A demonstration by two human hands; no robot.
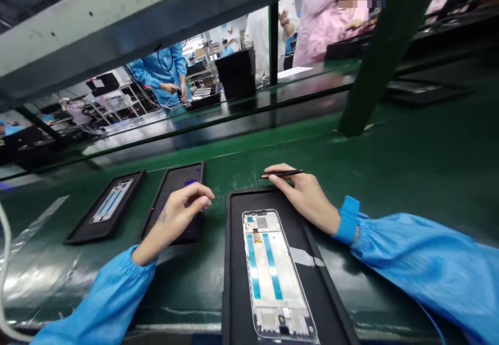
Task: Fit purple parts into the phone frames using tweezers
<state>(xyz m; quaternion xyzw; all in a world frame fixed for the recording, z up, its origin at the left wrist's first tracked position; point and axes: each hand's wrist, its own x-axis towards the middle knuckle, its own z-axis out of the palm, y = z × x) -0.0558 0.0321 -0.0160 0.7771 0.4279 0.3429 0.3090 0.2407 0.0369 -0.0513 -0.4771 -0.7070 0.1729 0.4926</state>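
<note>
Gripping a slim tool (288, 173) between thumb and fingers, the right hand (306, 197) hung by the tray's (236, 262) far edge, right of the picture's centre. From afar I saw the left hand (183, 207), left of centre, thumb and forefinger narrow; I could not tell whether they pinched anything small. The phone part (259, 282) lay in the tray at lower centre, two blue strips (275, 284) face up, touched by neither hand. For clean close work, I judged it best to steady the tray with the left fingers, tip the near-level tool downward and approach lightly, clear of the ribbon (257, 237).
</note>
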